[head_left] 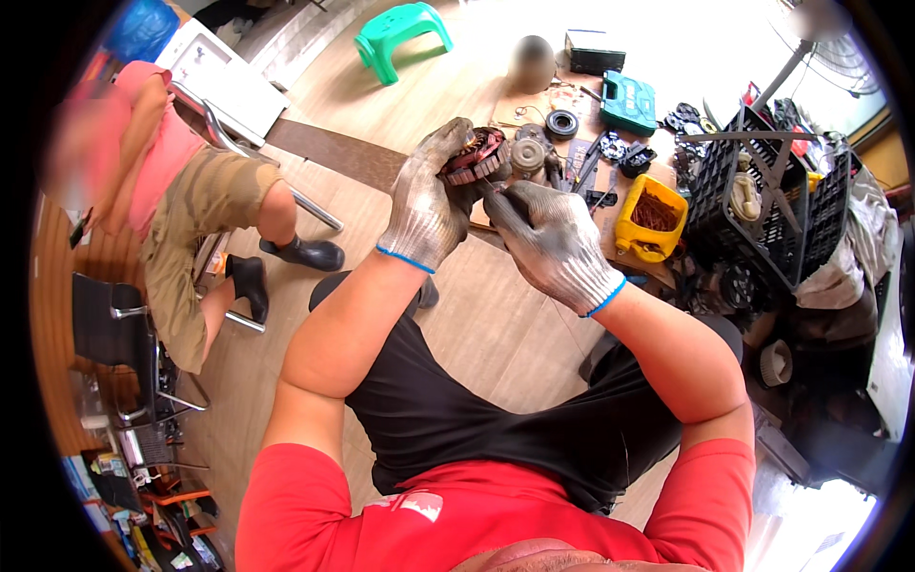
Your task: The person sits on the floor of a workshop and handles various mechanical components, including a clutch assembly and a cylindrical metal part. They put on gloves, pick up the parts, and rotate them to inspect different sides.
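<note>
A ring-shaped motor stator (477, 160) with reddish-copper windings is held up in front of me. My left hand (425, 200), in a soiled whitish work glove with a blue cuff, grips it from the left side. At its lower right edge, my gloved right hand (551, 229) is closed in a pinch, the fingertips close against the stator. What the pinch holds is too small to make out. A thin strand hangs below the right hand. Just beyond the stator, a round grey metal motor part (530, 154) rests on the work area.
Ahead right lie a yellow container of copper wire (656, 217), a teal tool case (629, 103), a black ring (561, 124) and loose parts. Black plastic crates (739, 195) stand at right. A green stool (404, 38) is far ahead; a seated person (214, 191) is at left.
</note>
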### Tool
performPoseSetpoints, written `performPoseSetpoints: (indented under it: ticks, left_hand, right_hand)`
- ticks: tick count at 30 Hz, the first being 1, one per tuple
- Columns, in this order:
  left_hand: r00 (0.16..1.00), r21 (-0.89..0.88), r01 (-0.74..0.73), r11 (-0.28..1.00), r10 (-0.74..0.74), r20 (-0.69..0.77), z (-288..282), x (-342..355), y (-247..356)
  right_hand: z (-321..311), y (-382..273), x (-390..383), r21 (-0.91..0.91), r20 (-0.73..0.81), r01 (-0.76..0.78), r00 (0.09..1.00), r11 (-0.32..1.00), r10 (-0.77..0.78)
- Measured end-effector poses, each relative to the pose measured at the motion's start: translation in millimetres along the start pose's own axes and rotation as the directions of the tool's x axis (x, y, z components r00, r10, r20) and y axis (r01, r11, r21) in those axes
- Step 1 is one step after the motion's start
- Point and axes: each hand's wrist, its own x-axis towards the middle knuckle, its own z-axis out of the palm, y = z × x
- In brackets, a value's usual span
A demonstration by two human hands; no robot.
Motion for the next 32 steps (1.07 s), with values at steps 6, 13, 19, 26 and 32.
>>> performPoseSetpoints:
  ticks: [6,13,19,26,32]
  left_hand:
    - [1.0,-0.059,-0.007,0.998,0.006,-0.024,1.7,1.2,3.1]
    - [0.993,-0.124,0.039,0.991,-0.053,-0.106,0.5,3.9,17.0]
    - [0.986,-0.075,0.087,0.993,-0.097,-0.137,1.4,2.5,22.1]
    - [0.992,0.036,0.097,0.995,-0.094,-0.08,-2.6,3.8,6.1]
    - [0.988,0.203,0.133,0.97,-0.113,-0.109,-1.4,6.2,4.0]
  right_hand:
    - [1.5,-1.6,-1.4,-0.023,0.04,-0.06,0.997,0.998,0.061]
    - [1.8,2.6,-7.5,-0.106,0.059,-0.009,0.998,0.994,0.016]
    - [-4.6,11.6,-8.2,0.036,0.233,-0.118,0.967,0.992,0.106]
    - [-17.2,-2.6,3.2,0.486,0.521,-0.582,0.792,0.652,0.319]
    - [-21.5,10.6,2.5,0.42,0.407,-0.192,0.913,0.887,0.004]
